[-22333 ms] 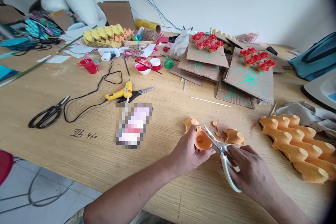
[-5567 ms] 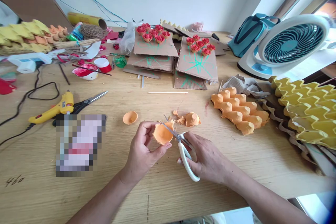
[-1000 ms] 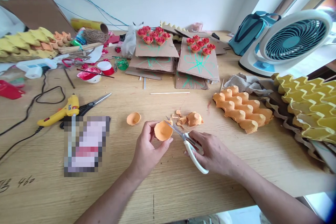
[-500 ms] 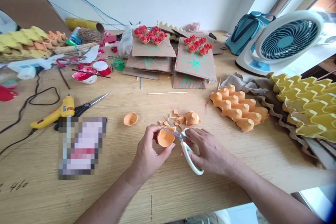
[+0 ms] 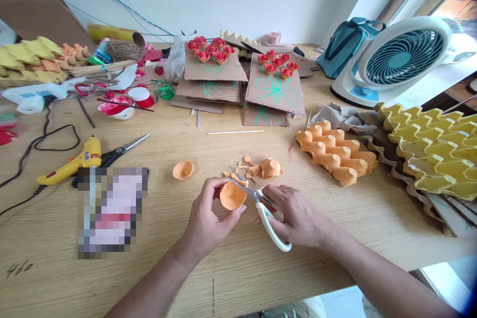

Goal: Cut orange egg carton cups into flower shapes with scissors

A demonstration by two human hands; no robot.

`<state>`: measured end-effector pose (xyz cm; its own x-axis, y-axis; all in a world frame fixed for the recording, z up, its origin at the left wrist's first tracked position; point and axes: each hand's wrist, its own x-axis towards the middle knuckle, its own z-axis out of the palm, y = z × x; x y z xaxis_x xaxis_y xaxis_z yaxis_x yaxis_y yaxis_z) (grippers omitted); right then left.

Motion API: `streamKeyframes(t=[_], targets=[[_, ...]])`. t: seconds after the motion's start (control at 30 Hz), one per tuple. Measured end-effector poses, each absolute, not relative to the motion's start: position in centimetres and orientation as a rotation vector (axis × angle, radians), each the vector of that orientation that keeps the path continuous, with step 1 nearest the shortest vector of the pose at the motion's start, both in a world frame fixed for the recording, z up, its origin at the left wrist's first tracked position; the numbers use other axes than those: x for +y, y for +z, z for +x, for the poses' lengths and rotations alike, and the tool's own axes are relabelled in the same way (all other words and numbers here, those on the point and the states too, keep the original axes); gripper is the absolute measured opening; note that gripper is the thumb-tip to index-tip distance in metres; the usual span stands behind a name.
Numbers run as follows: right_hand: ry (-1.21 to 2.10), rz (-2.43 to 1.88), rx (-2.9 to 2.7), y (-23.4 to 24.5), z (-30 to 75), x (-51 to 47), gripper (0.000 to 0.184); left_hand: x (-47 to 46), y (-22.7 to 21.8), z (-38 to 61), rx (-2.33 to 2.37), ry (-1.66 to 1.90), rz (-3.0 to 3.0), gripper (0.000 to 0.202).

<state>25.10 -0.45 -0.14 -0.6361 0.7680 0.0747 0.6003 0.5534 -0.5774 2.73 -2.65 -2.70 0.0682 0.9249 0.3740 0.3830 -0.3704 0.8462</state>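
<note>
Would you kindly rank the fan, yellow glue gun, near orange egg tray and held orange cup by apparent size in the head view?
1. Fan
2. Near orange egg tray
3. Yellow glue gun
4. Orange cup in the left hand

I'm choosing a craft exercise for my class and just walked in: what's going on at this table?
A person's left hand holds an orange cup, its hollow facing the camera. The right hand holds white-handled scissors, blades parted at the cup's far edge. A second orange cup sits to the left on the table; orange scraps lie just beyond the hands. Farther back, red flowers stand on cardboard sheets.
</note>
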Motion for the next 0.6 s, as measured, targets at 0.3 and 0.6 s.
streamKeyframes(t=[0.3,0.6], targets=[[0.799,-1.182,-2.466,-0.37,25.42,-0.41,0.029,-2.68,-1.88,2.4,1.187,1.214,1.674,0.037],[0.668,-1.154,-2.46,-0.78,24.95,-0.48,0.028,-2.89,-2.62,2.34,1.225,1.168,1.805,0.046]])
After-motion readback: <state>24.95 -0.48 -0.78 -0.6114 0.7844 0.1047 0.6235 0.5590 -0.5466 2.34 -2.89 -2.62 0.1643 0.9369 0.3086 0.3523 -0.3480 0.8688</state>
